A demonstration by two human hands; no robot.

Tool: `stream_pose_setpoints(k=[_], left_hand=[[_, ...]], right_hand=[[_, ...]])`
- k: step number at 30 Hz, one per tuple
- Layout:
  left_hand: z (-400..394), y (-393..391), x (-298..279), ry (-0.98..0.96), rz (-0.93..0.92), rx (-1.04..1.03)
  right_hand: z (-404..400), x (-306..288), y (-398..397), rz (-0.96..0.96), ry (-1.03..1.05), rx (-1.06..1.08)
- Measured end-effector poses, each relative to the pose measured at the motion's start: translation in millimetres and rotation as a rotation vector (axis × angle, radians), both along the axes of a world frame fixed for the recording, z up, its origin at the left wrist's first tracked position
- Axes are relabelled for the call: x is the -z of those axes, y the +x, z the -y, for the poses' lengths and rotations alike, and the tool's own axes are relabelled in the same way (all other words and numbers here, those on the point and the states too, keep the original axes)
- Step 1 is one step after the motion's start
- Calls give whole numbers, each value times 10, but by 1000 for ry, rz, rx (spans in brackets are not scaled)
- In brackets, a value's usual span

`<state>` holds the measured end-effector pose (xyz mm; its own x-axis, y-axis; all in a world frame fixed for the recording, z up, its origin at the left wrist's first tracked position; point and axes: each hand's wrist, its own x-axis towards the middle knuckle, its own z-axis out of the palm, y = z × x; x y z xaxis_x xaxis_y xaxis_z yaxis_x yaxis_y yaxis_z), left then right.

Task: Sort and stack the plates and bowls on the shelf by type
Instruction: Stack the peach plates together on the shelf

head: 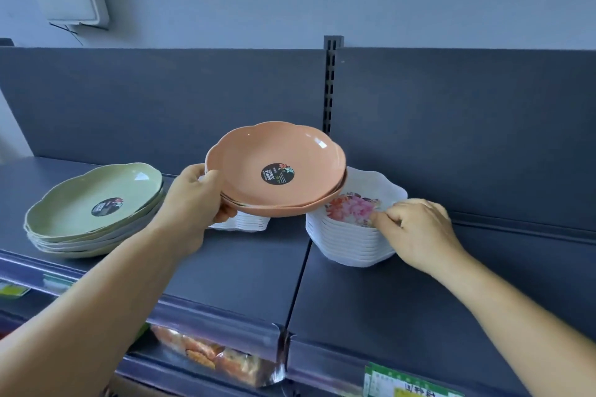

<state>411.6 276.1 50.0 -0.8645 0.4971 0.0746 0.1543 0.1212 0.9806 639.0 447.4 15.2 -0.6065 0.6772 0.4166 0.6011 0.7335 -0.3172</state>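
On the shelf [245, 271], a stack of plates [93, 213] sits far left. Right of it, a raised pile of plates [277, 171] hangs above and before a low stack [245, 222]. A stack of bowls [354, 238] stands just right, partly under that pile.

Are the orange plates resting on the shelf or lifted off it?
Lifted. The left hand grips the orange plates by their rim, and they hang above the shelf, over white stacks.
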Motion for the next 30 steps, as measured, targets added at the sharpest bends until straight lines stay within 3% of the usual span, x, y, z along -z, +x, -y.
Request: stream_pose_setpoints(k=[9, 18, 23, 30], left_hand=[[184, -149, 52, 39, 86, 32], [641, -564, -57, 69, 63, -180], [967, -854, -44, -36, -83, -371], [1446, -1351, 40, -82, -97, -486]], right_hand=[[524, -420, -534, -339, -495, -186], [732, -507, -1443, -323, -658, -312], [947, -506, -1962, -334, -704, -399], [1363, -406, -2600, -297, -765, -474]])
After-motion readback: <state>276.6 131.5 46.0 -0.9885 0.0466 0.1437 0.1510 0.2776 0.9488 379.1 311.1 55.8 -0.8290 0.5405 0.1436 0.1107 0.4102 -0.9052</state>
